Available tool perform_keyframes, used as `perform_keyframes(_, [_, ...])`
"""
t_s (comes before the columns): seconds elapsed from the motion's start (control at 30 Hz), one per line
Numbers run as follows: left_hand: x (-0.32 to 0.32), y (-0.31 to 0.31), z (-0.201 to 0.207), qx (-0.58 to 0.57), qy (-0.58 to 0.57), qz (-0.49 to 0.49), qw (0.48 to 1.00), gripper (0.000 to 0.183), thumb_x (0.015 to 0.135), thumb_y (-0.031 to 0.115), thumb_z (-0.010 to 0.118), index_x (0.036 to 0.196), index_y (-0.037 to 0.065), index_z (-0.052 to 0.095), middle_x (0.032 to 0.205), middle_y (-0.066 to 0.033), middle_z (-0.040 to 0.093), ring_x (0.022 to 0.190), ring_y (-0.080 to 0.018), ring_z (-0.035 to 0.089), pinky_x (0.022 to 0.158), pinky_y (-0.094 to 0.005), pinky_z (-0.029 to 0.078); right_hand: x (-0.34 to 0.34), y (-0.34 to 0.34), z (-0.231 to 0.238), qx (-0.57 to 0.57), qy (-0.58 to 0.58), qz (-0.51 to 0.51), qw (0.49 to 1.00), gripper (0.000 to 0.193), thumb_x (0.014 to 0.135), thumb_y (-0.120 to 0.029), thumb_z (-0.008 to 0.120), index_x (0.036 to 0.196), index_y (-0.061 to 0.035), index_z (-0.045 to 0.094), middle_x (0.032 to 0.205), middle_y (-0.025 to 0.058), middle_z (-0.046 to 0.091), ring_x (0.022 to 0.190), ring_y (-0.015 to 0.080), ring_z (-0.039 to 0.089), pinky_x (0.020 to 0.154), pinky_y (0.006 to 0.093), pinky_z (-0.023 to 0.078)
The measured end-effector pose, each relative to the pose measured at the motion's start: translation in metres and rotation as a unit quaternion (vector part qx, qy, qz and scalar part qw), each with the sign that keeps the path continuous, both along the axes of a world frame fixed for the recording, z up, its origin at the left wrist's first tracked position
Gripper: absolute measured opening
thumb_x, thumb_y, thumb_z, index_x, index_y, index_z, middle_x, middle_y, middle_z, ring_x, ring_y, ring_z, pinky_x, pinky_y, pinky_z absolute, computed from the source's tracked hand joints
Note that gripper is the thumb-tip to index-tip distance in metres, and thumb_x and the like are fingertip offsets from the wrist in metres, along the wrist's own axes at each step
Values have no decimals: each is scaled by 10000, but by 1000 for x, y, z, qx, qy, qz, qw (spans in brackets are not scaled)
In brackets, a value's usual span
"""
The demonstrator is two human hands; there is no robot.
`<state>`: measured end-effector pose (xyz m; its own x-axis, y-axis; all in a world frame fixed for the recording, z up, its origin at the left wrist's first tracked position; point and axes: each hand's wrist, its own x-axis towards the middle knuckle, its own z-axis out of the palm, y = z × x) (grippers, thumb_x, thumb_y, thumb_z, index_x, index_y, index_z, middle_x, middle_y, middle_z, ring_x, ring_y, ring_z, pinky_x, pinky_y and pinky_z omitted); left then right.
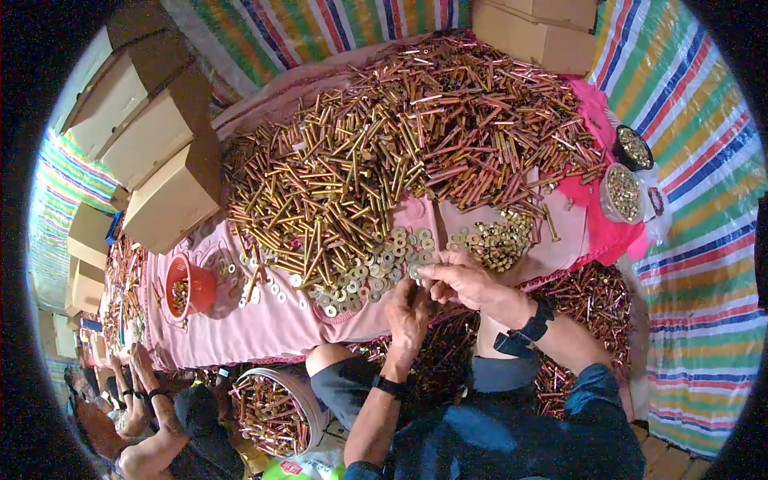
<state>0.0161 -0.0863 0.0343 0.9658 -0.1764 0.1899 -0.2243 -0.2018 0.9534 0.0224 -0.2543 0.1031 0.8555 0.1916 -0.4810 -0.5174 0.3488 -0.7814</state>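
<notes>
My right hand (462, 282) is closed, thumb and fingers pinching a flat round washer (416, 270) at the front edge of the cloth. Just beside it, my left hand (407, 314) is bent upward with its fingers pressed together; whatever they hold is hidden. A spread of grey and brassy washers (352, 282) lies right behind my hands. To the right of them is a small heap of nuts (500, 244). Long yellowish bolts (320, 200) are piled behind the washers, and a larger heap of reddish-looking bolts (496, 120) reaches farther back.
A red bucket (190, 286) stands on the pink cloth (248, 332) at left. Cardboard boxes (172, 196) are stacked behind it. Tubs of nuts (622, 194) stand far right. A white bucket of bolts (272, 412) is below the edge; another person (160, 436) works at lower left.
</notes>
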Motion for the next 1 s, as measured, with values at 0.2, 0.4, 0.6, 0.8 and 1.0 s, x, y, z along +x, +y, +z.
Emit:
perform_keyframes(0.2, [1, -4, 4, -2, -21, 38, 999, 164, 868, 33, 604, 1028, 21, 640, 733, -108, 638, 666, -170, 619, 629, -328, 506, 0, -18, 7, -246, -139, -48, 958, 247, 935, -254, 716, 1026, -33, 653, 844, 50, 673, 606, 170, 651, 542, 303, 517])
perform_keyframes(0.4, [0, -5, 19, 55, -27, 44, 997, 127, 939, 98, 665, 1032, 22, 625, 707, -140, 663, 607, -233, 654, 587, -352, 512, 35, -102, -5, -659, -375, -85, 646, 248, 899, -38, 622, 1146, -16, 629, 987, 191, 610, 920, 369, 637, 770, 462, 515])
perform_keyframes(0.6, [0, -10, 20, 78, -49, 20, 996, 256, 941, 170, 693, 1135, 31, 599, 811, -152, 689, 720, -278, 701, 641, -390, 533, 66, -131, -15, -742, -339, -11, 579, 254, 865, 8, 612, 1103, -69, 657, 949, 170, 513, 819, 373, 600, 684, 478, 478])
perform_keyframes(0.8, [0, -4, 3, 11, -24, 9, 1000, 340, 947, 193, 687, 1231, 26, 604, 974, -185, 683, 845, -327, 691, 747, -385, 549, 56, -107, 3, -533, -396, -154, 732, 229, 912, -111, 708, 1116, -12, 679, 960, 95, 698, 809, 155, 665, 677, 320, 540])
perform_keyframes(1.0, [0, -5, 10, 69, -61, 4, 996, 313, 971, 174, 640, 1228, -3, 617, 1082, -227, 687, 966, -395, 674, 843, -440, 533, 10, -43, 51, -247, -258, -130, 925, 295, 928, -139, 703, 1187, -7, 653, 903, 47, 691, 720, 79, 632, 606, 244, 509])
